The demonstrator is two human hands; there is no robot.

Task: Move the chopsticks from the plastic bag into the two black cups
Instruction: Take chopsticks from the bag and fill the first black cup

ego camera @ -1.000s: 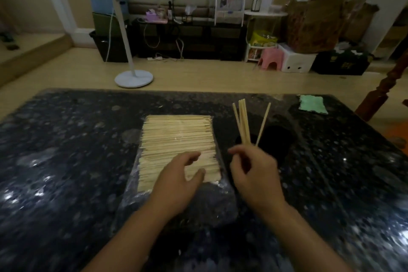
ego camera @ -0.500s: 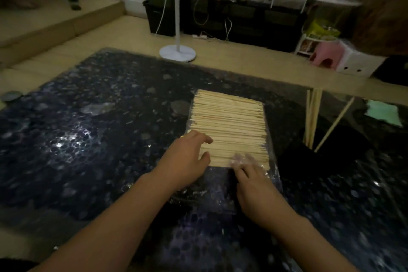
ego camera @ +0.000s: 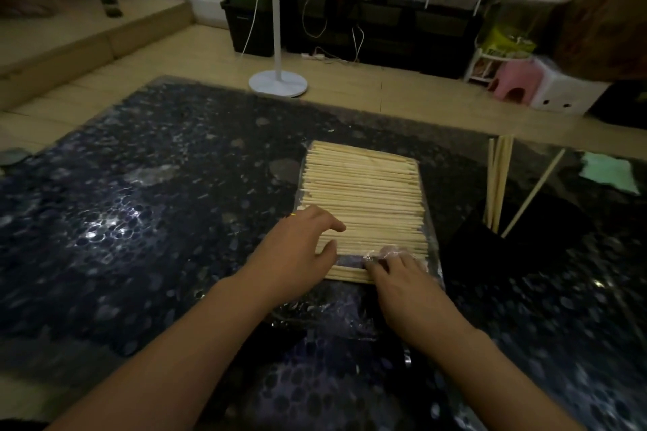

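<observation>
A flat, pale stack of chopsticks lies side by side in a clear plastic bag, its open, crinkled end toward the near side. Just right of the bag stands a black cup, holding a few upright chopsticks and one leaning rightward. A second cup cannot be made out in the dimness.

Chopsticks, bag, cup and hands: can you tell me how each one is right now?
Chopsticks in the bag: lying flat, stacked side by side.
Plastic bag: flat on the table, open at the near end.
Black cup: upright, a few chopsticks standing in it, one leaning right.
Left hand: fingers resting on the stack.
Right hand: fingertips under the plastic at the nearest chopsticks; grip unclear.
Green cloth: lying flat.
</observation>
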